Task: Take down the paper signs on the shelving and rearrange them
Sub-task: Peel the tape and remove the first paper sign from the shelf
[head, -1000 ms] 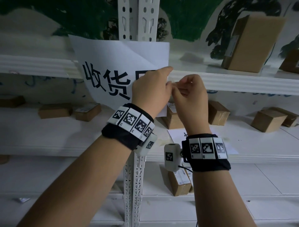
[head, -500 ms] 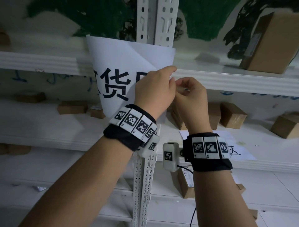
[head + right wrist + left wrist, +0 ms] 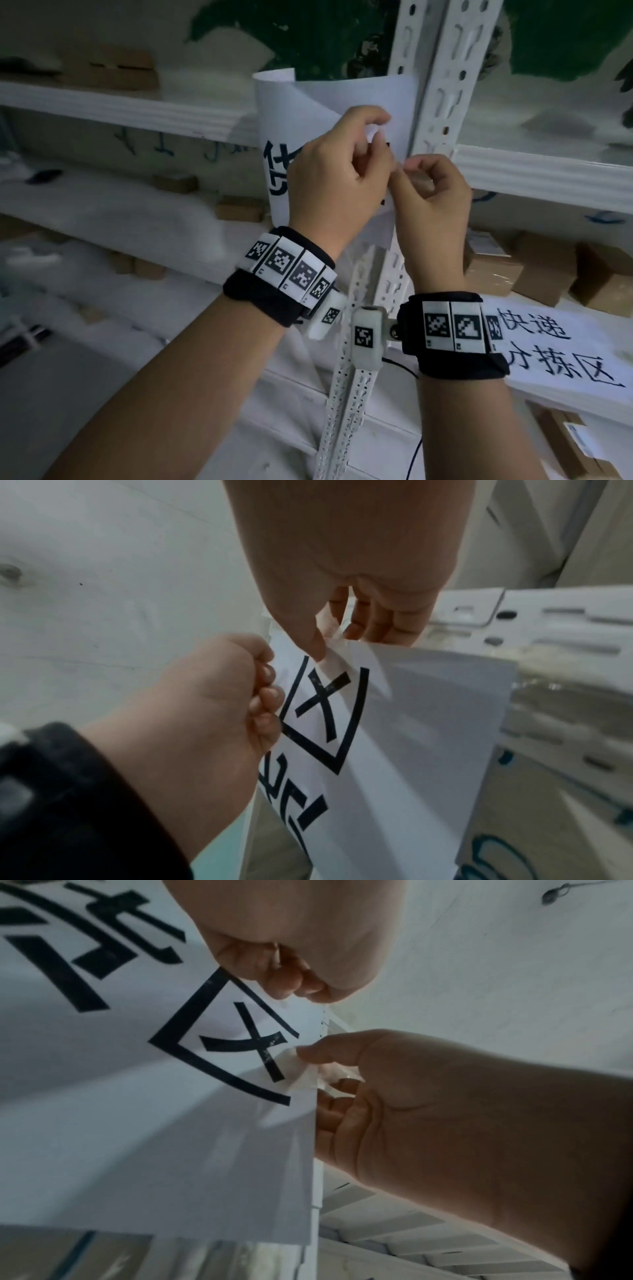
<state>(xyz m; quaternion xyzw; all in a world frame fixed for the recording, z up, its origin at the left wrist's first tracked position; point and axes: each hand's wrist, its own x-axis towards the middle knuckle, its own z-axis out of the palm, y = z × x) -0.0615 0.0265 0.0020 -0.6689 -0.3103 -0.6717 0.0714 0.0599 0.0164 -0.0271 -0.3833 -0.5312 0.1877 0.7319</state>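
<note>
- The right hand (image 3: 445,1110) curls its fingers, thumb and forefinger pinching a strip of clear tape (image 3: 329,1074) at the edge of the paper sign (image 3: 329,102).
- The left hand (image 3: 335,178) is closed on that sign near the same edge; in the right wrist view its curled fingers (image 3: 267,699) press against the printed face, beside the boxed character.
- The sign hangs in front of the shelf rail (image 3: 137,109), just beside the perforated upright post (image 3: 442,96), its top left corner curling forward.
- Judging by this, the task is at an early to middle stage: this sign is being freed of tape and is not yet down.
- A second sign (image 3: 555,346) lies flat on the lower shelf to the right, so re-hanging looks to be still ahead.
</note>
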